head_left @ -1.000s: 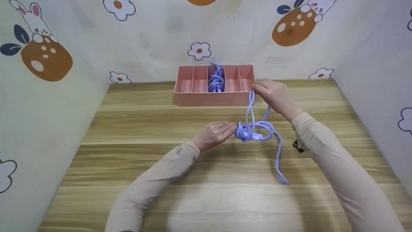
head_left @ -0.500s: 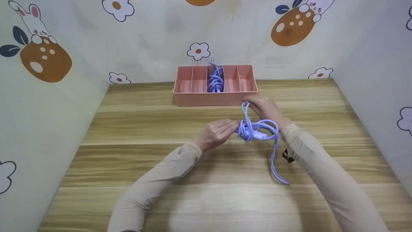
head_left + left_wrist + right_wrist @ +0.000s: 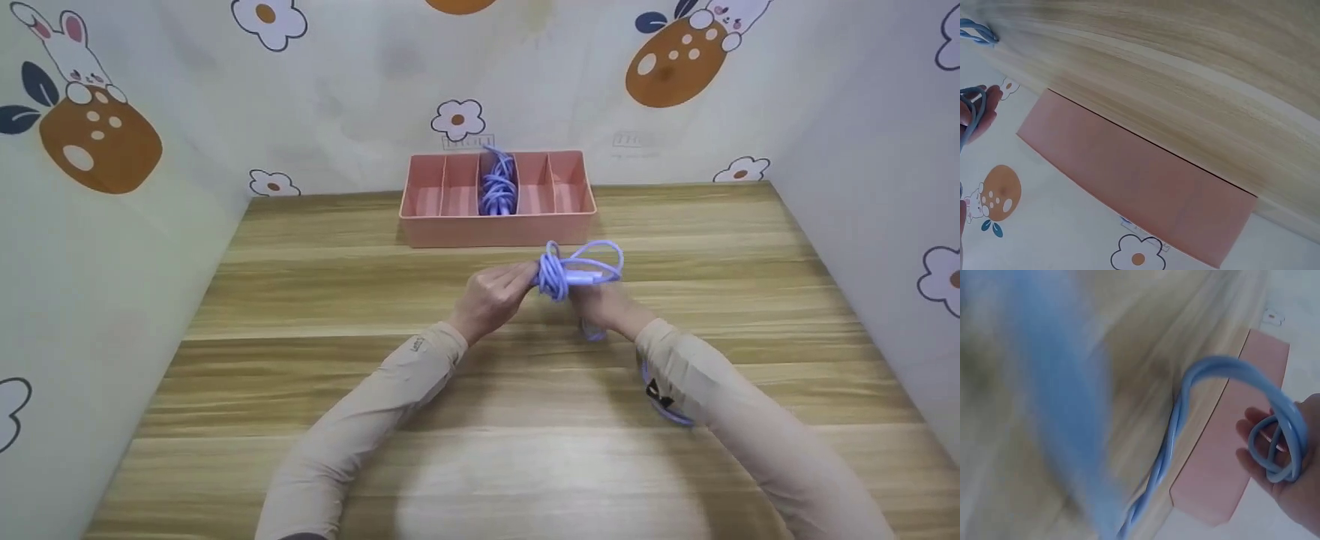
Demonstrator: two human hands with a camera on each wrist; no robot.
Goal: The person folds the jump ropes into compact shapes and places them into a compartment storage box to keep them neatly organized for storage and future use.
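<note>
A lilac-blue cable [image 3: 553, 277] is wound into a small bundle held above the table. My left hand [image 3: 491, 300] grips the bundle's left end with its fingertips. A pale plug [image 3: 583, 278] and a loose loop stick out to the right. My right hand [image 3: 609, 306] is just below the plug; its fingers are mostly hidden behind the bundle, with a doubled strand showing under them. The cable's tail [image 3: 679, 420] hangs beside the right sleeve. In the right wrist view, fingers surround cable loops [image 3: 1292, 444], and a blurred strand crosses close to the camera.
A pink divided box [image 3: 495, 231] stands at the table's back, beyond the hands. Its middle compartment holds another wound blue cable [image 3: 499, 187]. Patterned walls enclose the wooden table [image 3: 315, 300] at the back and sides.
My right hand has swung from the box's front right corner down and under the bundle, taking the strand with it. My left hand stays on the bundle, which has tilted up slightly.
</note>
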